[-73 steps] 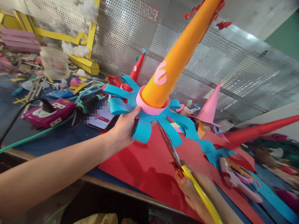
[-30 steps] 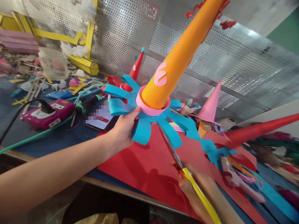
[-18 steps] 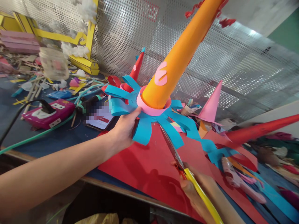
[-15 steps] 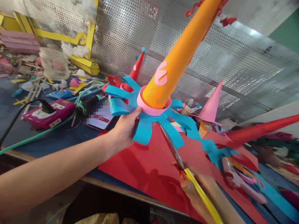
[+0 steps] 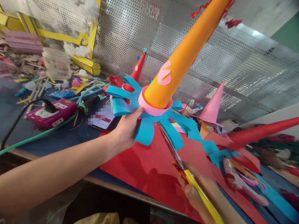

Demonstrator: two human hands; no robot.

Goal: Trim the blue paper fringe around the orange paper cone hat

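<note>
My left hand [image 5: 126, 129] grips the blue looped paper fringe [image 5: 144, 129] at the base of a tall orange paper cone [image 5: 184, 53], which tilts up to the right above the table. A pink ring [image 5: 146, 105] circles the cone's base, and a pink cut-out [image 5: 164, 73] sticks to its side. My right hand [image 5: 195, 189] holds yellow-handled scissors [image 5: 174, 152], whose blades point up to the fringe right under the cone's base.
A red paper sheet [image 5: 144, 168] lies under the cone. A magenta power strip [image 5: 51, 112] with a black plug, a phone [image 5: 102, 115], a pink cone [image 5: 211, 107], red cones [image 5: 261, 130], a glue gun [image 5: 238, 180] and paper scraps crowd the table. Perforated metal wall [image 5: 130, 34] behind.
The cone and both hands have shifted slightly to the right in view; the scissors stay at the fringe under the cone's base.
</note>
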